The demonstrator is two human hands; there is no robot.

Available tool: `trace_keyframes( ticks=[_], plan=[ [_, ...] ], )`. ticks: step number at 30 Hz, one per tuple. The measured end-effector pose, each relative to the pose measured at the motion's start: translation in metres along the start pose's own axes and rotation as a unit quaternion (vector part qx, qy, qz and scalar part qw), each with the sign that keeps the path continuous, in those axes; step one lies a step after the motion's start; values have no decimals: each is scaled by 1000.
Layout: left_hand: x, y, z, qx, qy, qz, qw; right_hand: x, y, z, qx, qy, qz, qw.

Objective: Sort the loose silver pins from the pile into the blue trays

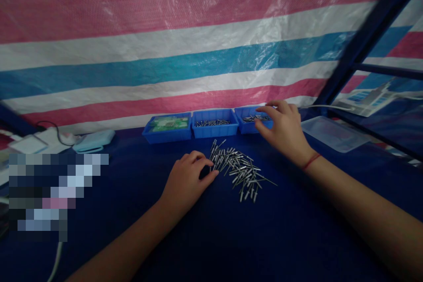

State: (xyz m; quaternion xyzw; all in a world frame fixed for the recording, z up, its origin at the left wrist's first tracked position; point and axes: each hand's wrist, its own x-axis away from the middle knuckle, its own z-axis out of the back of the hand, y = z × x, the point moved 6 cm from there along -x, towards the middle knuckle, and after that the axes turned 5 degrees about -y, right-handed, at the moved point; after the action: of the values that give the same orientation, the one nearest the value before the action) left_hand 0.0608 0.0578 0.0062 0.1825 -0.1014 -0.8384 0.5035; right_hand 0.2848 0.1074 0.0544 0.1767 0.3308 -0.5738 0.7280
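Observation:
A loose pile of silver blind rivets (243, 167) lies on the dark blue table. At the pile's left edge is my left hand (187, 180), its thumb and index fingertips close together around the end of a rivet. My right hand (282, 130) hovers at the right blue bin (253, 128), fingers curved and apart, with nothing visible between them. Small metal pieces, apparently rivets, lie in that bin, partly hidden by my hand. The middle blue bin (215, 130) also holds rivets. Green and clear packets (170, 123) fill the left blue bin (167, 135).
A translucent plastic lid (332, 133) lies at the right, near a blue metal frame (355, 48) and a white power strip (366, 99). On the left are a light blue case (94, 141), white items and cables. A striped plastic sheet (185, 48) hangs behind the bins.

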Motion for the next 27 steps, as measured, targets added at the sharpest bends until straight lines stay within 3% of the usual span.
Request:
trace_keyframes(
  ticks=[6, 10, 19, 24, 27],
  plan=[
    [2, -4, 4, -40, 9, 35, 999, 12, -49, 15, -127, -72, 70, 987],
    [2, -5, 4, -44, -6, 33, 998, 21, -69, 16, -166, -100, 109, 975],
    [2, -11, 8, -3, -1, 30, 1000, 35, -81, -7, -257, -183, 100, 944],
    [1, -3, 16, 88, 40, 14, 995, 38, -86, -11, -297, -211, 71, 929],
    [2, 4, 20, 124, 68, -11, 990, 38, -88, -10, -376, -220, 47, 899]
  ],
)
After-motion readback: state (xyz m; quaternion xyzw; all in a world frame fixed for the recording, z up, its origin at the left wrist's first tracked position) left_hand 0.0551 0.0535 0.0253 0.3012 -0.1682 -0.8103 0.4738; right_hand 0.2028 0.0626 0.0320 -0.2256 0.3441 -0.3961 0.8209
